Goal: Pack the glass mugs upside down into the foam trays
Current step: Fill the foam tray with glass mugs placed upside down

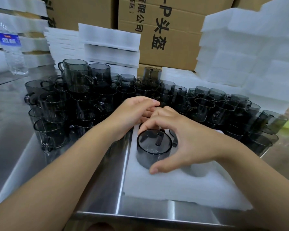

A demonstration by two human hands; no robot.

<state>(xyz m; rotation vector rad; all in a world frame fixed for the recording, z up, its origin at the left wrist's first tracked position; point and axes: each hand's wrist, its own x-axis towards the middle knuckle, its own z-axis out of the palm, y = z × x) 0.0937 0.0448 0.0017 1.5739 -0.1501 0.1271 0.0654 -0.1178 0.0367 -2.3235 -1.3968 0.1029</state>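
A white foam tray [182, 185] lies on the steel table in front of me. A smoky grey glass mug [153, 145] stands upside down in the tray's near-left hole. My right hand [187, 140] curves round this mug, with the thumb on its near side and the index finger over its far rim. My left hand [133, 112] reaches over the tray's far-left corner with its fingers laid out flat; what lies under them is hidden. An empty hole [195, 169] shows to the right of the mug, partly under my right palm.
Many loose grey mugs crowd the table behind the tray, some stacked at the left [65, 105] and others at the right [223, 109]. Foam stacks [107, 44] [249, 52], cardboard boxes [170, 39] and a water bottle [12, 49] stand at the back.
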